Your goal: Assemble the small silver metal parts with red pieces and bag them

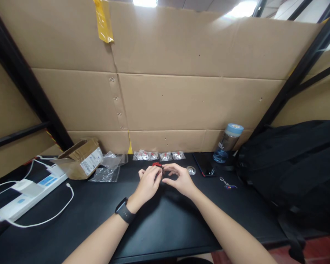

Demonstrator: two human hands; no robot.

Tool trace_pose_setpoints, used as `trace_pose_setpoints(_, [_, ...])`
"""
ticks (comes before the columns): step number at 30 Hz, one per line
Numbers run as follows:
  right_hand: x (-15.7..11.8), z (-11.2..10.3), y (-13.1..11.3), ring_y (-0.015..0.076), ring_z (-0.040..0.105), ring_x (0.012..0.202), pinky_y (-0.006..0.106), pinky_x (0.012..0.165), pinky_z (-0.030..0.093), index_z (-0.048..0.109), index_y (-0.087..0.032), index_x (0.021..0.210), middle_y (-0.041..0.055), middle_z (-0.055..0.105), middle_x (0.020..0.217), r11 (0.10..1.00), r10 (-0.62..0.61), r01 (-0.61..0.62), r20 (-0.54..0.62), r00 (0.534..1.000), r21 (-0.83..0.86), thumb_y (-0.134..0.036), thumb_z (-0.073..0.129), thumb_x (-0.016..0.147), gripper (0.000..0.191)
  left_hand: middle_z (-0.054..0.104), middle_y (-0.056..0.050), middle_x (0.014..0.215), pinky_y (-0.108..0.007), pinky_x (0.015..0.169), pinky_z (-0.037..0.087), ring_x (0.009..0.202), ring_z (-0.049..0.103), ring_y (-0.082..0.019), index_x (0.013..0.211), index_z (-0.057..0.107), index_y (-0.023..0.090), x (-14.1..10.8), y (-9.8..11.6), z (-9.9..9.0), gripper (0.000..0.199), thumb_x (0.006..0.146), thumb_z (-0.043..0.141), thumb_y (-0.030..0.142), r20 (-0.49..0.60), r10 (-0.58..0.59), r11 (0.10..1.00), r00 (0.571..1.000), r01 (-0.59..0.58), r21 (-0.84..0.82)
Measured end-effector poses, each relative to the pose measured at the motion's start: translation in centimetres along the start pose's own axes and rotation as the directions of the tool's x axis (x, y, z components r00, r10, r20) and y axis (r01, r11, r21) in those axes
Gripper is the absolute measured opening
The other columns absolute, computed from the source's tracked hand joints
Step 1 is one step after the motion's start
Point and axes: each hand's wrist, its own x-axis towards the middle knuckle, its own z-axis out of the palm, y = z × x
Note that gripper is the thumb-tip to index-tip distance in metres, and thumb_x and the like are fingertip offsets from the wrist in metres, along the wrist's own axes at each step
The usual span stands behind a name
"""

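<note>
Near the middle of the table my two hands come together. My left hand point(149, 180), with a dark watch point(125, 211) on the wrist, has its fingers closed around a small red item point(156, 165), mostly hidden behind them. Touching it from the other side, my right hand point(180, 178) curves its thumb and fingers in a pinch at a thin edge between the hands; its kind is too small to make out. A round silvery metal piece point(191, 170) lies just right of my right hand. Several clear packets point(165, 156) with silvery and red contents sit behind the hands.
At left stand an opened cardboard box point(81, 157), clear plastic bags point(107, 172) and a white power strip point(30, 196) with cables. On the right are a phone point(205, 165), a keychain point(228, 186), a blue-lidded bottle point(227, 143) and a black backpack point(294, 172). Cardboard point(181, 102) walls the back.
</note>
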Motion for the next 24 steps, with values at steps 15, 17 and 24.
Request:
trace_pose_setpoints(15, [0.0,0.4,0.5,0.0237,0.075,0.084,0.037,0.077,0.062,0.068,-0.02,0.097,0.0086,0.076,0.098,0.976,0.201,-0.198,-0.033,0.979,0.094,-0.049,0.084,0.069,0.043,0.072,-0.004,0.096,-0.037,0.081,0.03,0.098,0.059,-0.023,0.087,0.065,0.023,-0.2,0.2,-0.1,0.012,0.092,0.053,0.024,-0.041,0.011,0.999,0.999,-0.009,0.048])
trace_pose_setpoints(17, [0.1,0.2,0.6,0.0265,0.075,0.093,0.04,0.083,0.061,0.068,-0.02,0.101,0.0096,0.075,0.106,0.973,0.189,-0.19,0.017,0.982,0.13,-0.046,0.086,0.067,0.047,0.072,-0.004,0.095,-0.036,0.082,0.031,0.098,0.059,-0.023,0.085,0.064,0.022,-0.1,0.2,-0.2,0.013,0.091,0.053,0.023,-0.036,-0.018,1.0,0.999,0.018,0.021])
trace_pose_setpoints(24, [0.0,-0.4,0.1,0.028,0.072,0.105,0.043,0.094,0.057,0.067,-0.021,0.105,0.0108,0.071,0.122,0.977,0.097,-0.114,0.102,0.99,0.178,-0.037,0.089,0.066,0.048,0.071,0.001,0.084,-0.027,0.07,0.041,0.075,0.061,-0.016,0.083,0.066,0.021,0.6,-1.4,0.3,0.019,0.091,0.053,0.031,0.112,-0.131,0.951,0.985,0.156,-0.268])
